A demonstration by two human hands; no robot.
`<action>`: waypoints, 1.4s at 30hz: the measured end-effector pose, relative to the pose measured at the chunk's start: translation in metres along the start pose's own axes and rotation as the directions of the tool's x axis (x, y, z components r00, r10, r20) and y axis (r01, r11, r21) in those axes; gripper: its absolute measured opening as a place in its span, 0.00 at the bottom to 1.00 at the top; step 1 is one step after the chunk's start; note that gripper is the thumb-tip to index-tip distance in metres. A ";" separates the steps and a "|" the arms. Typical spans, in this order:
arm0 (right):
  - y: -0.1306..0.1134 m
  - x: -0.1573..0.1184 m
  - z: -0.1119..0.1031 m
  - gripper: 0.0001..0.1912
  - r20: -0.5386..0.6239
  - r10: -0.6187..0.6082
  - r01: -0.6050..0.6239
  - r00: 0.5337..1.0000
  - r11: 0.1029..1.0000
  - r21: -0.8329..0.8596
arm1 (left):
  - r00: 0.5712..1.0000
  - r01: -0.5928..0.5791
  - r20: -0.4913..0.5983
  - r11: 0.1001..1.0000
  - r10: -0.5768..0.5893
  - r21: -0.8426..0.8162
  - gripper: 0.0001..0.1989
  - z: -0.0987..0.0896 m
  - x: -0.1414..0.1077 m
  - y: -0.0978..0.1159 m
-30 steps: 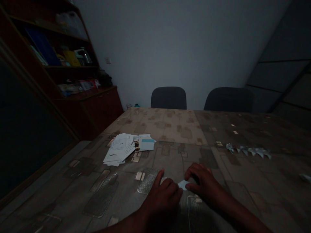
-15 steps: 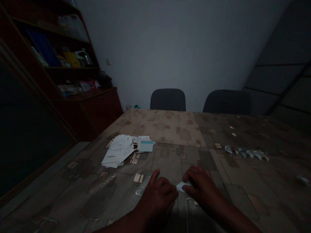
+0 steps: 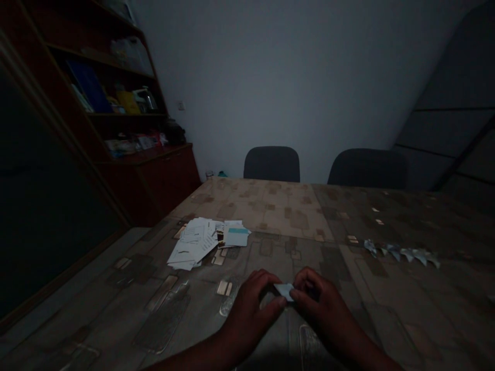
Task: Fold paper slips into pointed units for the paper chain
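Note:
A small white folded paper piece (image 3: 284,291) is held between my two hands above the patterned tablecloth (image 3: 278,206). My left hand (image 3: 257,304) has its fingertips on the paper's left corner and its thumb at the lower edge. The right edge is pinched between the thumb and fingers of my right hand (image 3: 319,296). Farther off to the left lies a loose pile of white printed paper cards (image 3: 195,243), with a blue-striped one (image 3: 236,236) at its right side. A row of folded paper pieces (image 3: 402,253) stands at the right.
Two dark chairs (image 3: 271,164) (image 3: 368,167) stand behind the table's far edge. A red-brown cabinet (image 3: 162,178) with filled shelves is at the back left. A pale wall rises behind the chairs.
My left hand has opened from a curled position and taken the paper's left side. The paper is now held between both hands. The whole view has shifted slightly.

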State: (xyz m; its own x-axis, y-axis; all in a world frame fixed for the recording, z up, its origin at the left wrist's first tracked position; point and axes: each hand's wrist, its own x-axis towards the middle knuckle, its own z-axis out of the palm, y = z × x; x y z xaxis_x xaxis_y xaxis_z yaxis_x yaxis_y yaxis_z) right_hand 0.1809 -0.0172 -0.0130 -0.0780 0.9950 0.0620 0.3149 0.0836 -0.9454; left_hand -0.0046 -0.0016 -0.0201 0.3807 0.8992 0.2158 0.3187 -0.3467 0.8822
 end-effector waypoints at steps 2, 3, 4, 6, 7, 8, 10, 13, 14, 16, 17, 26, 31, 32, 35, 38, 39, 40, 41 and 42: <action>-0.003 -0.001 0.003 0.08 -0.022 0.004 -0.003 1.000 0.999 0.042 | 0.997 0.075 -0.027 0.992 -0.079 -0.103 0.08 0.004 0.004 0.003; -0.004 -0.001 0.004 0.08 -0.027 0.003 -0.002 1.000 0.999 0.051 | 0.993 0.105 -0.034 0.983 -0.111 -0.151 0.08 0.005 0.006 0.003; -0.005 -0.002 0.005 0.08 -0.031 -0.001 0.003 1.000 0.999 0.053 | 0.990 0.127 -0.040 0.974 -0.137 -0.190 0.09 0.006 0.008 0.004; -0.006 -0.003 0.005 0.07 -0.042 -0.020 0.021 0.999 0.999 0.040 | 0.985 0.153 -0.044 0.959 -0.168 -0.240 0.10 0.006 0.012 0.003; -0.006 -0.003 0.005 0.07 -0.049 -0.029 0.030 0.998 0.999 0.029 | 0.983 0.161 -0.042 0.954 -0.177 -0.251 0.10 0.006 0.013 0.003; -0.006 -0.004 0.006 0.06 -0.056 -0.037 0.038 0.998 0.999 0.017 | 0.982 0.169 -0.036 0.951 -0.184 -0.260 0.09 0.006 0.014 0.003; -0.003 -0.004 0.007 0.07 -0.077 -0.049 0.050 0.996 0.999 0.004 | 0.980 0.181 -0.023 0.939 -0.196 -0.294 0.10 0.007 0.016 0.003; 0.003 -0.003 0.009 0.10 -0.129 -0.045 0.046 0.991 0.999 0.008 | 0.977 0.195 -0.002 0.892 -0.215 -0.408 0.11 0.012 0.016 0.003; 0.005 -0.003 0.009 0.10 -0.143 -0.038 0.040 0.989 0.999 0.009 | 0.975 0.200 0.001 0.874 -0.223 -0.442 0.11 0.013 0.015 0.002; 0.007 -0.002 0.008 0.10 -0.142 -0.019 0.019 0.990 1.000 0.001 | 0.972 0.209 0.006 0.853 -0.234 -0.478 0.12 0.013 0.013 0.000; 0.007 -0.001 0.006 0.10 -0.127 -0.012 0.011 0.992 1.000 -0.014 | 0.972 0.211 0.008 0.853 -0.236 -0.478 0.12 0.012 0.012 -0.002; 0.012 0.014 -0.026 0.11 0.282 -0.212 0.323 0.936 0.836 -0.444 | 0.981 -0.183 0.065 0.983 0.182 0.009 0.08 -0.010 0.009 -0.015; 0.021 0.023 -0.023 0.04 0.281 -0.231 0.356 0.931 0.743 -0.567 | 0.912 -0.397 0.194 0.893 0.360 0.211 0.08 -0.004 0.008 -0.023; 0.020 0.023 -0.024 0.03 0.233 -0.244 0.336 0.941 0.739 -0.583 | 0.906 -0.413 0.207 0.877 0.369 0.245 0.07 -0.003 0.008 -0.023; 0.012 0.019 -0.031 0.06 0.164 -0.249 0.298 0.954 0.763 -0.574 | 0.902 -0.424 0.230 0.850 0.365 0.313 0.06 -0.005 0.010 -0.020; 0.007 0.008 -0.035 0.03 0.264 -0.187 0.304 0.946 0.796 -0.524 | 0.901 -0.422 0.268 0.831 0.341 0.362 0.06 -0.008 0.015 -0.015; 0.006 0.004 -0.035 0.04 0.288 -0.162 0.297 0.944 0.798 -0.524 | 0.894 -0.434 0.294 0.817 0.339 0.379 0.06 -0.008 0.017 -0.013; 0.006 0.001 -0.034 0.06 0.294 -0.141 0.285 0.945 0.795 -0.536 | 0.884 -0.451 0.324 0.801 0.338 0.393 0.06 -0.008 0.019 -0.013; 0.007 -0.001 -0.032 0.08 0.299 -0.119 0.273 0.947 0.787 -0.553 | 0.871 -0.470 0.356 0.784 0.338 0.405 0.07 -0.008 0.021 -0.012; 0.007 -0.003 -0.031 0.10 0.291 -0.101 0.258 0.951 0.776 -0.575 | 0.858 -0.489 0.385 0.768 0.339 0.414 0.07 -0.008 0.024 -0.013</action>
State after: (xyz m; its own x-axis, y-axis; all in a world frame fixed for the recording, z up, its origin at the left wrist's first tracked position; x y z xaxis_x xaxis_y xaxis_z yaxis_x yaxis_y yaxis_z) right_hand 0.2127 -0.0177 -0.0102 -0.3813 0.9224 0.0611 0.7683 0.3530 -0.5339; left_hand -0.0066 0.0263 -0.0226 0.7691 0.5512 0.3235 0.4174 -0.8165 0.3988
